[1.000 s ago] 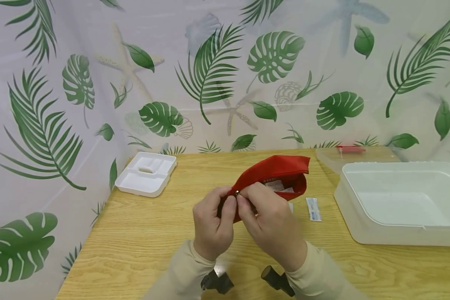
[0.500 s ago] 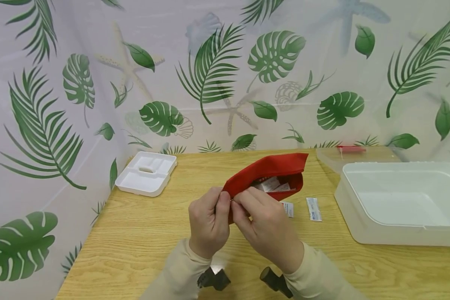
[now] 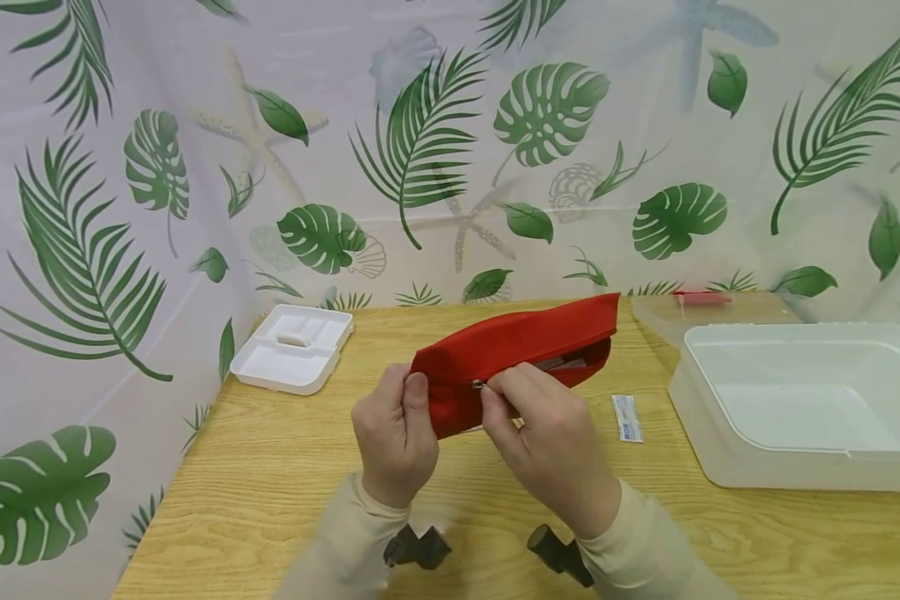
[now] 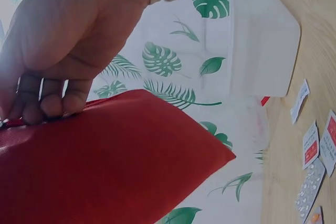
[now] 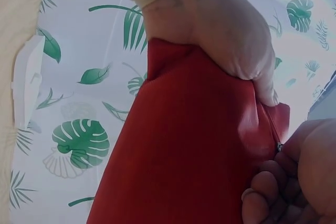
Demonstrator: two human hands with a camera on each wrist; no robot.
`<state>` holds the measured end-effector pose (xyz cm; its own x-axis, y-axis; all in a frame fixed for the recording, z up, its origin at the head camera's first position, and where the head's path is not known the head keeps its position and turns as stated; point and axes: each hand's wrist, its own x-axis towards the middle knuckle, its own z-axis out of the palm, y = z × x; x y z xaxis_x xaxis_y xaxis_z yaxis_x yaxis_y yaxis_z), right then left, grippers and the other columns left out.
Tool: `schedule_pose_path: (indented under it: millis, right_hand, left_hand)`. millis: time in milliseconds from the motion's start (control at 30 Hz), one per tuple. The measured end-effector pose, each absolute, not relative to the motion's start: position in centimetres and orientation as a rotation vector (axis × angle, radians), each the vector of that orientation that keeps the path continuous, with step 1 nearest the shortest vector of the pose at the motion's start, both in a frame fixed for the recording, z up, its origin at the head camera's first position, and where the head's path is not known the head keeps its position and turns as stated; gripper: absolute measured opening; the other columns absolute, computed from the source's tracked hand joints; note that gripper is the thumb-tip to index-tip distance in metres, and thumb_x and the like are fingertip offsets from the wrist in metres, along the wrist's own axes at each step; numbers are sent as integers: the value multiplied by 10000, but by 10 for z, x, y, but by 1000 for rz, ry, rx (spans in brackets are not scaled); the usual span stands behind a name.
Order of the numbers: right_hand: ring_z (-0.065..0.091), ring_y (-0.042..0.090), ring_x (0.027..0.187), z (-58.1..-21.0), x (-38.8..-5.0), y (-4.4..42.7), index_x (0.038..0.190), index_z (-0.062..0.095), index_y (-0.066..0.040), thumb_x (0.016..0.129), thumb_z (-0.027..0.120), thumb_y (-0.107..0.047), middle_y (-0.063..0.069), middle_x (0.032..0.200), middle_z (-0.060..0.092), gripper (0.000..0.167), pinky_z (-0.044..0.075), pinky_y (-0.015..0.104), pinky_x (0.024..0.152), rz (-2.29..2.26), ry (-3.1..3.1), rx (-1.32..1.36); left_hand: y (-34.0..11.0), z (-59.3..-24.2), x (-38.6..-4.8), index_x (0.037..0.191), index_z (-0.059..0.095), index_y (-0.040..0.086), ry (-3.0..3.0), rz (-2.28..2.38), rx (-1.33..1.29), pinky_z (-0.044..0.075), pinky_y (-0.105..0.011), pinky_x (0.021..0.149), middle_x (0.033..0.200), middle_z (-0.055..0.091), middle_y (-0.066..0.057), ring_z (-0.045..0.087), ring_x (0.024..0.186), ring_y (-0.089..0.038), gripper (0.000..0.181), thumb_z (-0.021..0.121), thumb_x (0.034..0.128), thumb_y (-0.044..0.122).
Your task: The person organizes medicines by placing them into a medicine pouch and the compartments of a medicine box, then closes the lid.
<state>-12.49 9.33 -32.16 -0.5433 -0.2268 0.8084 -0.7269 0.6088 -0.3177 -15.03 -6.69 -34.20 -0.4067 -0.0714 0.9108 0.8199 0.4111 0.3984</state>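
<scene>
Right hand (image 3: 551,446), fingers curled, pinches the small metal zip pull (image 3: 478,384) of a red fabric pouch (image 3: 517,337), held up between it and the left hand (image 3: 396,437), which grips the end on its side. Right of the right hand lies a narrow white-and-blue packet (image 3: 627,418), then a large translucent white plastic bin (image 3: 810,468); past the left hand, leftward, sits a shallow white plastic tray (image 3: 292,363)

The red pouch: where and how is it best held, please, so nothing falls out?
Probably the red pouch is best pinched at its zipped end, coming from the left, where the left hand grips it: the zip is closed there, while the opposite end gapes over whitish contents.
</scene>
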Motion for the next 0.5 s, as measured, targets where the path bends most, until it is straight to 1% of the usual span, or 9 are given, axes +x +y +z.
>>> schedule_pose_path:
  millis: [200,300,500]
  right_hand:
    - [459,99,628,-321,-126,97,791,581,-98,935,486,-153,-16,705,518,181,433,218,523,846,-2074,730]
    - [461,96,625,-321,-126,98,786,581,-97,932,487,-149,-20,705,517,182,426,215,521,842,-2058,727]
    - [461,94,614,-320,-130,102,773,575,-91,916,489,-136,-24,702,516,173,416,218,512,837,-2025,703]
  left_hand:
    - [-72,-339,-152,793,575,-8,-1678,-1152,-611,530,-282,471,644,610,-98,586,514,-169,345,459,1018,226]
    - [-74,-338,-153,786,570,-10,-1682,-1147,-596,525,-278,468,637,599,-96,574,514,-168,353,459,1019,231]
    - [-80,-337,-155,772,572,-3,-1668,-1150,-535,455,-255,433,620,565,-79,525,505,-165,368,461,1018,248]
